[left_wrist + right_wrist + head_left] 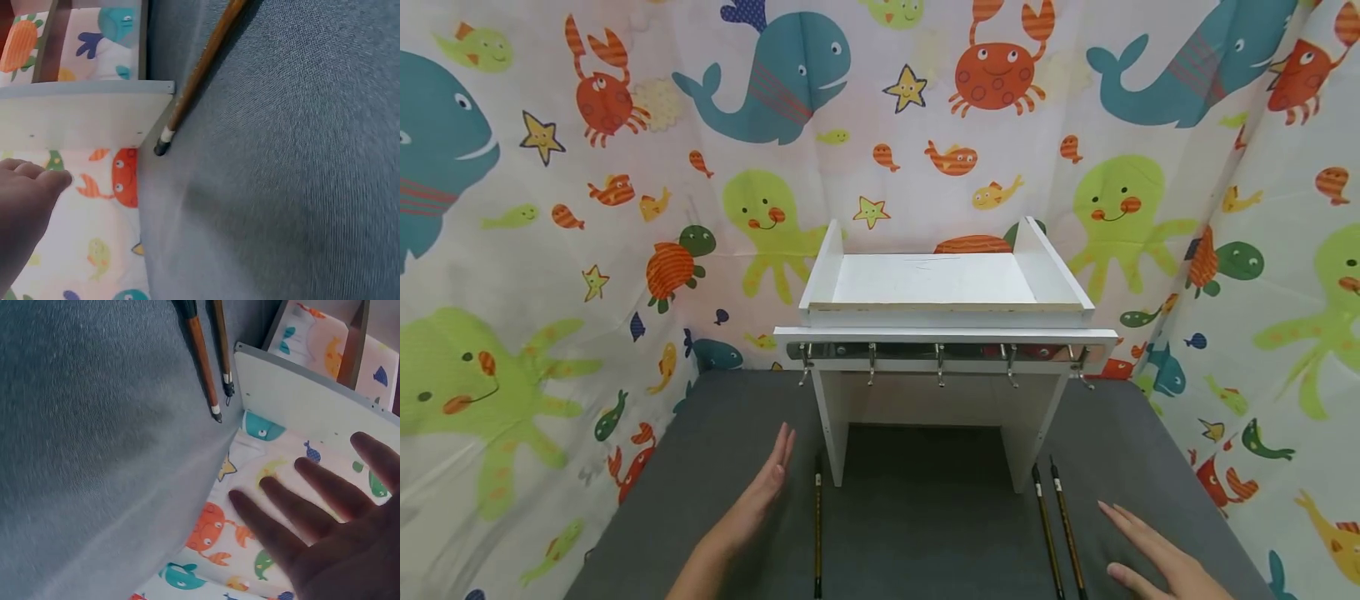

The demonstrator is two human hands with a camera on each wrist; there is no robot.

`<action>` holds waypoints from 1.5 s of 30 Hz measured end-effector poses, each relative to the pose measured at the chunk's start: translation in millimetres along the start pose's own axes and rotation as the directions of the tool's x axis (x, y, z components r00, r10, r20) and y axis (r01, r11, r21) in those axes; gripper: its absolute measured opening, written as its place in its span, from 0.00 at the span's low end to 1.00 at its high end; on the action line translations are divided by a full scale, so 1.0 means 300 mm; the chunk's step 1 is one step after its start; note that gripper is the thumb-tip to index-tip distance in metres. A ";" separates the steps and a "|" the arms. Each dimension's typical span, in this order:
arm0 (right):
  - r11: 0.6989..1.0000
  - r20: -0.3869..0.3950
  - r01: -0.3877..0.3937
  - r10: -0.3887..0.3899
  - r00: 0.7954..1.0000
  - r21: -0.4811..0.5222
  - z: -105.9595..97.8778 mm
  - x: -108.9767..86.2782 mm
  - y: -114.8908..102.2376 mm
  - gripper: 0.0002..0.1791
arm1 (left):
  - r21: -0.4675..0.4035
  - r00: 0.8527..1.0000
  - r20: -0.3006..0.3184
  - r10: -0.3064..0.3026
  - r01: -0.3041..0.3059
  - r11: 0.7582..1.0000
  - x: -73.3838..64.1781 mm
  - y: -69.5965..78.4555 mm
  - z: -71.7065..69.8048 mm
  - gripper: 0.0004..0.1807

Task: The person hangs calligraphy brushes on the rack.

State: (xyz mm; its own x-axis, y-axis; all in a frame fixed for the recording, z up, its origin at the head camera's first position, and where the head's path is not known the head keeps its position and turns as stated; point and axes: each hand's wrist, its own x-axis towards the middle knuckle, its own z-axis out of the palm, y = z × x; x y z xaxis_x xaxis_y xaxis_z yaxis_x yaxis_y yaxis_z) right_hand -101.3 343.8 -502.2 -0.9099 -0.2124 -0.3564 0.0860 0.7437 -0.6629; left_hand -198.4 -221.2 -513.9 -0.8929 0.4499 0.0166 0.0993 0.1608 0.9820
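My left hand [758, 493] is held out with straight fingers over the grey cloth, left of a brush [818, 525] that lies lengthwise beside the shelf's left leg. On the other side my right hand [1157, 554] is spread, its fingers apart in the right wrist view, and it holds nothing. Two brushes with brown handles, one inner [1048, 533] and one outer [1069, 533], lie side by side between that hand and the shelf's right leg. Between both hands stands a white shelf [925, 319] with a row of metal hooks [940, 367] along its front rail.
Dark grey cloth [925, 517] covers the table. Behind it and at both sides hangs a curtain [880, 183] printed with sea animals. The shelf has an open tray top [932, 279], and its front rail overhangs the two side panels.
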 end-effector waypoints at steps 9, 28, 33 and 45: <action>0.992 -0.212 0.016 0.012 0.977 0.126 0.041 -0.009 -0.011 0.43 | -0.131 0.954 0.006 0.301 -0.297 0.946 0.070 -0.024 0.005 0.30; 0.962 -0.400 0.072 0.041 0.915 0.263 0.119 0.040 0.014 0.38 | -0.069 0.908 -0.284 0.307 -0.338 0.939 0.183 -0.006 0.066 0.32; 0.947 -0.366 -0.010 0.134 0.921 0.320 0.129 0.064 0.019 0.37 | -0.079 0.888 -0.362 0.282 -0.331 0.940 0.208 -0.001 0.083 0.29; 0.946 -0.384 -0.065 0.191 0.903 0.317 0.133 0.104 0.011 0.34 | -0.094 0.850 -0.471 0.237 -0.315 0.944 0.243 0.002 0.109 0.25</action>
State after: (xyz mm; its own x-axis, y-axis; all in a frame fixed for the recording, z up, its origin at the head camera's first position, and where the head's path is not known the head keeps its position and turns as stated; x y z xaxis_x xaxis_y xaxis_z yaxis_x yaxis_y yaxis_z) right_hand -113.0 314.3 -541.8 -0.9613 0.1938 -0.1959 0.2697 0.5164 -0.8128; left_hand -249.3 -159.6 -518.4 -0.9420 0.0070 0.3357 0.3343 -0.0723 0.9397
